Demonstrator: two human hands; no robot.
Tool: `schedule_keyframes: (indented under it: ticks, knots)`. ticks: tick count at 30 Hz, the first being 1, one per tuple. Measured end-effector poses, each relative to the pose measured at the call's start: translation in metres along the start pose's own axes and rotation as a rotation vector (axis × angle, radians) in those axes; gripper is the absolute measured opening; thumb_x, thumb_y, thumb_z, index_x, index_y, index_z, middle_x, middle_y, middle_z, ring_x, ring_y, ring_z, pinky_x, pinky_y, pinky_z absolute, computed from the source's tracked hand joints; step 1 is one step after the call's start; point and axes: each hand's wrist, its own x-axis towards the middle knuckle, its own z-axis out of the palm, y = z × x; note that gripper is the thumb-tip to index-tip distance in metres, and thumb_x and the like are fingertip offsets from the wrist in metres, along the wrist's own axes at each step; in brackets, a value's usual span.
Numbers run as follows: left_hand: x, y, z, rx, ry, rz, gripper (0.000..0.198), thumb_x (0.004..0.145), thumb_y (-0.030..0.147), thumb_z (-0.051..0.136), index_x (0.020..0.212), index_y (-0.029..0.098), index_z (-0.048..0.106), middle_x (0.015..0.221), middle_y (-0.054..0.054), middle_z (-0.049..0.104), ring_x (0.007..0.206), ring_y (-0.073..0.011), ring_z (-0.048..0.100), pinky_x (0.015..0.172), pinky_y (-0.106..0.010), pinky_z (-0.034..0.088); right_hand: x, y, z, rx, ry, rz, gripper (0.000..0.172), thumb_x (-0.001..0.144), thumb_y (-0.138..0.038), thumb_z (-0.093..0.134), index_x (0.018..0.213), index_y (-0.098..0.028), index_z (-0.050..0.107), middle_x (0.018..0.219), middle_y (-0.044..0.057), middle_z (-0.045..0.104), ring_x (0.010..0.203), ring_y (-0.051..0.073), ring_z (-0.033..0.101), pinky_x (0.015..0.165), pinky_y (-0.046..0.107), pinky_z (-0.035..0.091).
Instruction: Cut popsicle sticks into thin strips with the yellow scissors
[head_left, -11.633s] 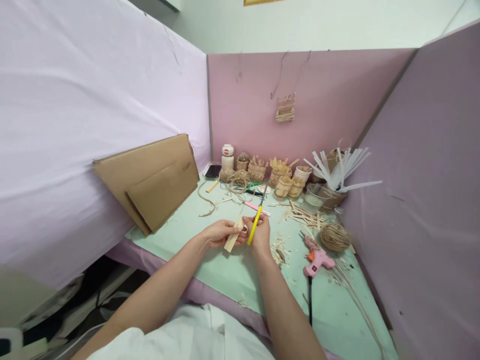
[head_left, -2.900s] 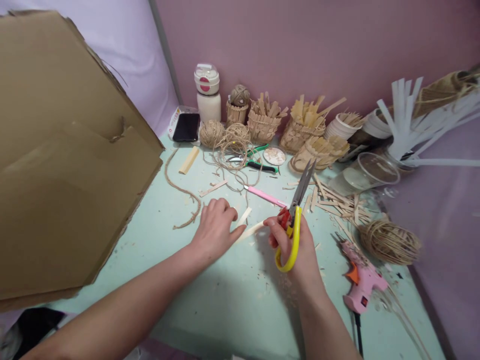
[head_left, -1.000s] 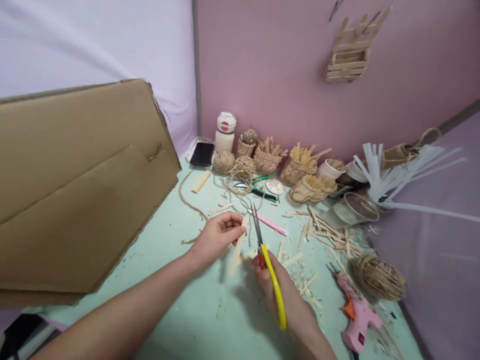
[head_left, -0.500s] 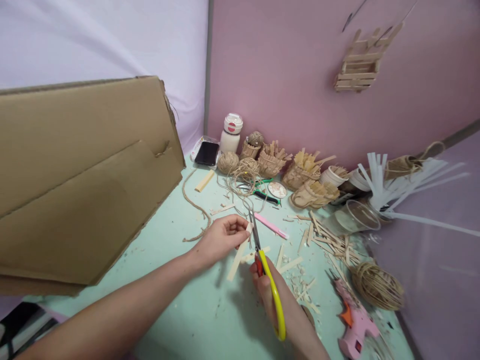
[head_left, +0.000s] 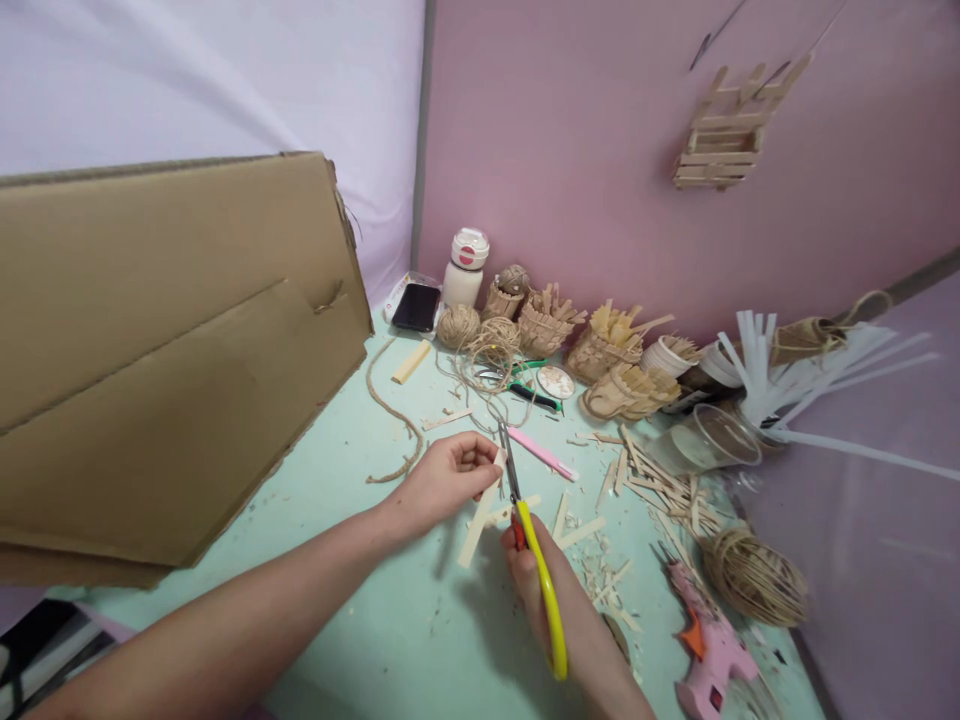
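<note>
Pinched in the fingers of my left hand is a flat wooden stick, its lower end pointing down toward me. My right hand is wrapped round the yellow-handled scissors, blades pointing away from me. The blades lie right beside the stick's upper end; whether they touch it I cannot tell. Under the hands lie several loose stick pieces. A pink pen-shaped tool rests just beyond the blades.
Cardboard stands at the left. Along the back are a white bottle, twine balls, green-black pliers and baskets of sticks. A pink glue gun, a twine bundle and a plastic cup are at right.
The view has shifted very slightly. Both hands keep their hold, and the stick and scissors stay in nearly the same position.
</note>
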Motion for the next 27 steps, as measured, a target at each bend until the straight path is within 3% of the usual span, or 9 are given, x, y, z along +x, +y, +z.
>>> schedule_keyframes:
  ticks: [20, 27]
  knots:
    - [-0.001, 0.006, 0.001, -0.051, -0.012, -0.078, 0.017, 0.067, 0.024, 0.065, 0.079, 0.015, 0.058, 0.065, 0.002, 0.057, 0.057, -0.0077, 0.049, 0.054, -0.019, 0.036, -0.001, 0.002, -0.002, -0.065, 0.036, -0.05, 0.061, 0.078, -0.078, 0.033, 0.085, -0.019, 0.044, 0.079, 0.002, 0.048, 0.067, 0.015, 0.044, 0.059, 0.028, 0.038]
    - [0.001, 0.011, -0.006, 0.01, -0.041, -0.104, 0.013, 0.065, 0.022, 0.064, 0.076, 0.016, 0.06, 0.064, 0.002, 0.06, 0.056, -0.0085, 0.049, 0.055, -0.021, 0.034, -0.005, -0.007, -0.004, -0.034, 0.05, 0.012, 0.055, 0.079, -0.073, 0.039, 0.084, -0.019, 0.049, 0.077, 0.002, 0.051, 0.061, 0.014, 0.045, 0.051, 0.025, 0.038]
